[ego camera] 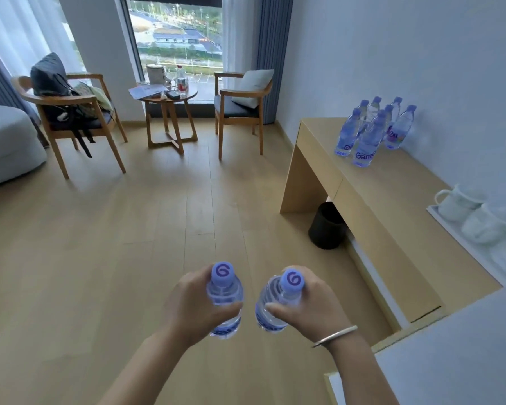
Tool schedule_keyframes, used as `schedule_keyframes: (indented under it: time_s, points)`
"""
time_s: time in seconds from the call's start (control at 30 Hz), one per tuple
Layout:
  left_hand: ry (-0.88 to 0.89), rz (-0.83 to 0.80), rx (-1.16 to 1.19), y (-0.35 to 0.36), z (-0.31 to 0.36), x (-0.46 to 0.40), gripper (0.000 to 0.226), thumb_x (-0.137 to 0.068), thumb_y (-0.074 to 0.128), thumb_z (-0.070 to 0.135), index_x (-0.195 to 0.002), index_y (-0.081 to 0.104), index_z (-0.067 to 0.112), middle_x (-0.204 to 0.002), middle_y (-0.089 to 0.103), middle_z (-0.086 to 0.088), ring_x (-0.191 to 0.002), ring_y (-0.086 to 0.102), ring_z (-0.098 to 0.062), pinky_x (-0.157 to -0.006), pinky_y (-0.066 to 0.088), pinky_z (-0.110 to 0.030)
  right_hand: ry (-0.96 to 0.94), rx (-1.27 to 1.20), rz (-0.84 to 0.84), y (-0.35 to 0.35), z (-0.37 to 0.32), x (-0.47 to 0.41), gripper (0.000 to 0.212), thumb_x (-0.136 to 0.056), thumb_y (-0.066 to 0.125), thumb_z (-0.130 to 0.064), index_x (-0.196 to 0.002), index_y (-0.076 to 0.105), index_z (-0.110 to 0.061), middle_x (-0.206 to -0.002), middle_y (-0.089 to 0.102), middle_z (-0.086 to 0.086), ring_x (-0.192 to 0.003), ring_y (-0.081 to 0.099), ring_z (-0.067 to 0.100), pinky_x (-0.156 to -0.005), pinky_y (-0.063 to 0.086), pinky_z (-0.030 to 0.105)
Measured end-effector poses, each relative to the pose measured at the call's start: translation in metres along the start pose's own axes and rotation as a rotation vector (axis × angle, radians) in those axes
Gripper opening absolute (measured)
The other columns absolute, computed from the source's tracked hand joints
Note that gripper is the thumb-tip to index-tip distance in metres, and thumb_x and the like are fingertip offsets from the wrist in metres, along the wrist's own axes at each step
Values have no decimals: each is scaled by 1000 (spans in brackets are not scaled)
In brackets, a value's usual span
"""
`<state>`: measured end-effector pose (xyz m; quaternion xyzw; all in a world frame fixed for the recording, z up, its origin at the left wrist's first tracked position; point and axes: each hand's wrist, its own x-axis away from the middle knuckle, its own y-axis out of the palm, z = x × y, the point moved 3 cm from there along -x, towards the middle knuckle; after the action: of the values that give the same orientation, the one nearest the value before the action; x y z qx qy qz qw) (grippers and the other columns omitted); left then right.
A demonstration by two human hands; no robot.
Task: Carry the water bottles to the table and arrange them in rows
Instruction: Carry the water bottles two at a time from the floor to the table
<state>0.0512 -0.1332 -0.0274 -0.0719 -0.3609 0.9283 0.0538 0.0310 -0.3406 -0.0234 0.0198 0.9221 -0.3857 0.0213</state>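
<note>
The left hand [193, 305] and right hand [307, 302] are each gripping a bottle [225, 299], well short of the desk [327, 159], risking toppling the crowded bottles [371, 130] standing there.

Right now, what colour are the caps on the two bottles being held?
Light purple caps, each with a darker purple swirl; clearest in the head view.

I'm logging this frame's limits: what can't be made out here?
- Group of blue-capped clear water bottles on the light wooden desk, head view: they overlap, so the count is unsure.
- White cups: blurred near the right edge.
- Bottle in left hand and bottle in right hand: labels covered by fingers.
</note>
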Motion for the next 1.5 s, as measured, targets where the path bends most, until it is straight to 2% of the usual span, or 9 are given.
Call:
schedule_keyframes:
  time_s: [0.13, 0.27, 0.37, 0.6, 0.8, 0.9, 1.13, 1.33, 1.5]
  points:
    - [28, -29, 23, -3, -9, -44, 38, -55, 79, 31, -71, 50, 50, -72, 59, 26, -77, 54, 5, -58, 38, -6, 31, 65, 0, 7, -3, -38, 38, -58, 76, -34, -70, 41, -42, -72, 50, -21, -69, 50, -12, -61, 36, 2]
    - [37, -46, 69, 0, -19, -85, 34, -52, 74, 38, -70, 50, 54, -85, 58, 33, -82, 54, 7, -62, 41, -6, 66, 106, -1, 12, 4, -80, 39, -58, 77, -35, -70, 40, -42, -72, 50, -21, -66, 49, 0, -59, 35, 1]
    - [45, -66, 64, 6, -25, -116, 31, -49, 68, 44, -71, 50, 56, -93, 52, 41, -85, 52, 9, -59, 41, -7, 72, 118, -6, 13, 12, -113, 39, -59, 76, -38, -72, 39, -42, -73, 48, -22, -66, 48, -6, -58, 34, 2]
    - [44, -78, 18, 22, -29, -222, 30, -47, 67, 50, -72, 51, 55, -86, 56, 37, -79, 55, 5, -58, 38, -11, 47, 89, -21, 7, 37, -217, 38, -59, 74, -39, -69, 37, -41, -70, 47, -19, -63, 47, -2, -55, 30, 8]
    - [66, -71, 10, 41, 3, -335, 30, -55, 76, 35, -77, 55, 36, -81, 58, 27, -73, 54, 4, -57, 41, -10, 39, 13, 45, -34, 65, -325, 38, -60, 77, -35, -71, 41, -41, -75, 53, -16, -71, 52, 7, -60, 36, 11]
    - [58, -67, -2, 54, 17, -381, 32, -56, 77, 35, -76, 53, 42, -74, 62, 19, -71, 57, -1, -56, 41, -12, 27, 22, 104, -53, 80, -367, 42, -59, 78, -32, -72, 40, -42, -75, 51, -18, -72, 52, 8, -59, 36, 9]
    - [100, -113, 21, 93, 33, -460, 41, -49, 68, 45, -86, 49, 46, -81, 58, 28, -77, 52, 3, -62, 41, -10, 84, 53, 101, -78, 122, -423, 40, -59, 77, -37, -72, 40, -43, -74, 51, -19, -69, 51, 4, -56, 34, 7]
    - [144, -213, 52, 125, 30, -534, 37, -54, 79, 32, -70, 50, 49, -83, 56, 35, -74, 52, 14, -61, 38, 0, 172, 87, 102, -86, 148, -477, 39, -60, 77, -36, -71, 39, -41, -71, 49, -19, -64, 50, -1, -52, 35, 6]
    - [185, -266, 13, 147, 29, -619, 32, -46, 63, 54, -74, 48, 59, -77, 58, 34, -74, 54, 11, -49, 38, -10, 281, 60, 169, -99, 166, -541, 33, -60, 76, -38, -66, 43, -36, -65, 51, -14, -60, 50, 1, -51, 35, 10]
